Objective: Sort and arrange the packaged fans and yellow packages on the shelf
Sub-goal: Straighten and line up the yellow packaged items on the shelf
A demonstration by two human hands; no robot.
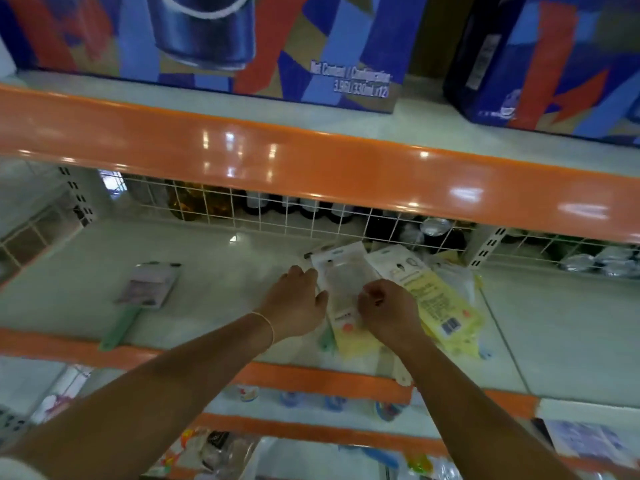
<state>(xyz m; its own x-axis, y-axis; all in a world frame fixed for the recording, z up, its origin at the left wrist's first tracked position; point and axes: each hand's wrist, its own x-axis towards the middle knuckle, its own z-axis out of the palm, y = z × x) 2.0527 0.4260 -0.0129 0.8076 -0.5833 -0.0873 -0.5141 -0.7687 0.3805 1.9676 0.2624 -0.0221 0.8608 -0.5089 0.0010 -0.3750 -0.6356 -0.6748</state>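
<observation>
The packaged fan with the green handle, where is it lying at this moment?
In the head view the packaged fan with the green handle lies alone on the left part of the shelf, left of the left hand, its handle reaching the orange front edge.

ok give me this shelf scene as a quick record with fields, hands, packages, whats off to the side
left hand: open, fingers on the left edge of the clear-topped package
right hand: curled closed on that package's right edge
yellow packages: overlapping pile just right of the hands, one under the held package
packaged fan: green handle, lying alone on the left of the shelf
behind: white wire grid along the back
</observation>
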